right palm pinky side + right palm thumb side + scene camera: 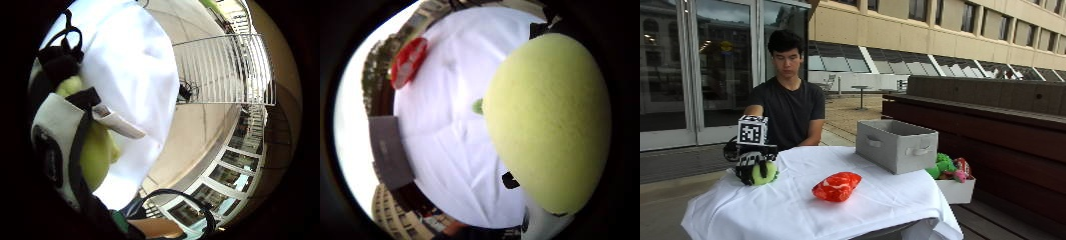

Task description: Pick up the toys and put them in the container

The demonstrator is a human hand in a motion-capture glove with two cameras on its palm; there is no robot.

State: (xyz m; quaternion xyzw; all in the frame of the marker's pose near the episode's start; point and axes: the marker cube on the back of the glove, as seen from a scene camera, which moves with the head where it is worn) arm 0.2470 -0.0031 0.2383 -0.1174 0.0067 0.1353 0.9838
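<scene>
In the outside view my gloved right hand grips a yellow-green ball just above the white tablecloth, at the table's left end. The ball fills much of the thumb side palm view; its green shows between my straps in the little finger side view. A red plush toy lies on the cloth in the middle of the table, also seen as a red toy in the thumb side view. The grey fabric container stands open-topped at the table's right, apart from my hand; the same container shows in the thumb side view.
A white bin with several more toys sits below the table's right edge on a wooden bench. The person sits behind the table, bare arm lowered. A metal railing shows beyond the cloth in the little finger side view.
</scene>
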